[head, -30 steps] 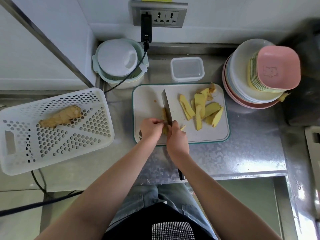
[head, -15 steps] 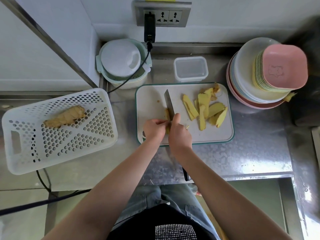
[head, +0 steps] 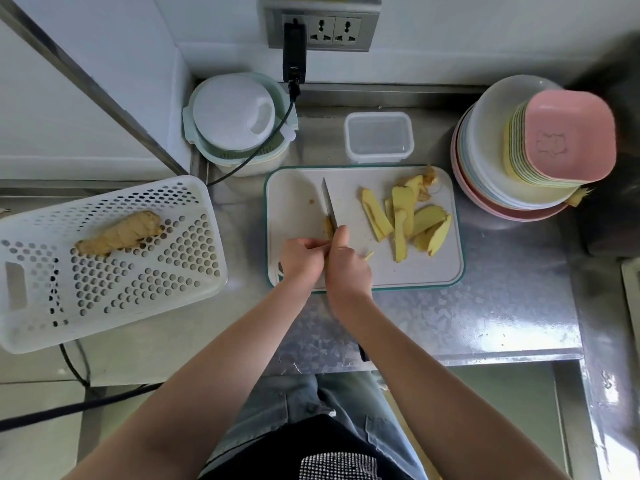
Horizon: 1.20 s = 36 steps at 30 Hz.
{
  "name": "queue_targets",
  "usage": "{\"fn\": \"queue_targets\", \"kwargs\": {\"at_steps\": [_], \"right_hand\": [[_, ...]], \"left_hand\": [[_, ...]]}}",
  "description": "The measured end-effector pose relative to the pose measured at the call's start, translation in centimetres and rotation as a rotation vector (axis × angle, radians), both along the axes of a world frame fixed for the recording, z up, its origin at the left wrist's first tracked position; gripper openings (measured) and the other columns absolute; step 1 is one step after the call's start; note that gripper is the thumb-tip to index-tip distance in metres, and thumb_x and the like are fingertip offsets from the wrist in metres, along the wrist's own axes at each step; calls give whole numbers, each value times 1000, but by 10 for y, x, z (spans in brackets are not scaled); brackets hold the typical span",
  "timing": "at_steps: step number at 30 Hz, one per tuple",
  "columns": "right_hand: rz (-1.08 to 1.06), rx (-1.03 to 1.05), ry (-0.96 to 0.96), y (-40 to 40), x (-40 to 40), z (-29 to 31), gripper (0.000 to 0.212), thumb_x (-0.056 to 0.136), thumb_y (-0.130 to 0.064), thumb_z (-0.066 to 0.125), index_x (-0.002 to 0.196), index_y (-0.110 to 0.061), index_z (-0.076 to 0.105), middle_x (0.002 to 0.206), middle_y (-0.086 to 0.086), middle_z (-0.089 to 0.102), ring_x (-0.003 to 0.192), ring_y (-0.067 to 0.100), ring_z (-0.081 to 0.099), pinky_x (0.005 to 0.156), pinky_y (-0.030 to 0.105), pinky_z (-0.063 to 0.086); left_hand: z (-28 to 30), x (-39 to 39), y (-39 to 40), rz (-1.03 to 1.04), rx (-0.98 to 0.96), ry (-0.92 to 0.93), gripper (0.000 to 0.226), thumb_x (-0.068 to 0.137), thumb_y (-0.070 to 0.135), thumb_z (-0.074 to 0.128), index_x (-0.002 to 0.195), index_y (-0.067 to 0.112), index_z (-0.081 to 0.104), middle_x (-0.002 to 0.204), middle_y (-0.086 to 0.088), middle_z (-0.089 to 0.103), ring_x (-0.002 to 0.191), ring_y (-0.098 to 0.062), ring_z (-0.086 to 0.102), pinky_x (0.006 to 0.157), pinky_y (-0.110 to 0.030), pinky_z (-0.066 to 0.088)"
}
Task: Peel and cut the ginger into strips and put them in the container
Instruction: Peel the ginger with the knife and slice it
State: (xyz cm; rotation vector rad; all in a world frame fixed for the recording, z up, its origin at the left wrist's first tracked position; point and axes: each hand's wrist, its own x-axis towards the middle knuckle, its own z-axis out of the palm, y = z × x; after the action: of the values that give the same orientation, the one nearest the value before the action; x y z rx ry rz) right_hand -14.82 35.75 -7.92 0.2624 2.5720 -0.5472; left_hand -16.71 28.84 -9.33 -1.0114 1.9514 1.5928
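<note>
On the white cutting board (head: 298,195) my right hand (head: 348,268) grips a knife (head: 328,202), blade pointing away from me and edge down on a small ginger piece (head: 328,227). My left hand (head: 300,256) holds that piece with curled fingers just left of the blade. Several yellow peeled ginger slices (head: 407,220) lie on the board's right half, with peel scraps (head: 427,181) behind them. A clear rectangular container (head: 379,136) stands behind the board. One unpeeled ginger root (head: 119,233) lies in the white perforated basket (head: 104,299) at left.
A stack of plates and bowls (head: 519,188) topped by a pink dish (head: 569,133) stands at the right. A lidded salad spinner (head: 239,119) sits back left, with a black cable (head: 256,150) from the wall socket (head: 320,29) draped across it. The steel counter edge (head: 450,358) runs close in front.
The hands and knife stay at the same spot on the board; the blade shifts only slightly over the ginger piece. The view has drifted a little.
</note>
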Motion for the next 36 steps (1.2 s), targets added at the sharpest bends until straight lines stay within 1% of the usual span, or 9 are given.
{"fn": "queue_targets", "kwargs": {"at_steps": [4,11,17,20,22,25,28,31,36], "right_hand": [[-5,-2,11,5,3,1,23,96,-1,29,117,-12,29,87,12,62,74,33,61,65,41,49],[40,96,13,13,26,0,29,96,5,28,120,-11,28,93,17,64,81,36,65,65,41,49],[44,89,58,21,22,-7,11,103,-9,29,112,-13,26,89,16,65,77,35,65,57,37,45],[73,106,66,33,23,-6,18,103,-10,34,119,-11,25,90,17,66,78,35,66,58,39,49],[-1,121,73,49,24,-4,28,103,-13,35,128,-9,26,92,19,67,82,36,67,58,39,48],[-117,94,78,67,22,2,28,105,-24,29,126,-7,30,92,24,66,82,39,66,58,42,49],[-191,-40,112,60,17,14,26,104,-27,26,119,-6,32,89,23,63,78,41,62,59,46,50],[-219,-139,157,45,19,24,27,104,-28,26,116,-5,33,83,21,59,72,40,58,54,41,44],[-175,-132,124,32,18,25,16,104,-28,24,100,-12,27,73,13,51,62,34,52,51,41,44]], "left_hand": [[0,-1,1,-4,-23,14,25,76,11,74,56,23,65,58,6,64,63,-15,61,66,-27,52],[2,1,0,10,-37,25,12,78,14,72,68,18,68,63,6,64,60,-7,58,53,-16,44],[-2,0,1,32,-52,28,8,77,15,74,73,17,68,64,5,62,59,-6,56,52,-16,42],[-3,-1,1,47,-52,23,7,76,13,75,75,15,68,64,5,61,60,-6,55,51,-15,41],[-4,-1,1,56,-59,27,8,74,13,77,79,11,71,61,6,60,57,-6,54,48,-14,39],[-6,0,2,66,-71,43,13,72,14,79,82,9,73,61,5,60,55,-5,53,40,-6,36],[-8,1,2,45,-53,54,17,74,15,78,88,7,75,78,-5,70,65,-11,58,50,-9,40],[-6,3,1,33,-54,73,22,76,14,76,97,4,74,94,-12,72,76,-15,60,59,-14,42],[-3,3,-2,7,-61,91,16,83,15,67,91,3,74,89,-15,71,81,-23,61,74,-31,46]]}}
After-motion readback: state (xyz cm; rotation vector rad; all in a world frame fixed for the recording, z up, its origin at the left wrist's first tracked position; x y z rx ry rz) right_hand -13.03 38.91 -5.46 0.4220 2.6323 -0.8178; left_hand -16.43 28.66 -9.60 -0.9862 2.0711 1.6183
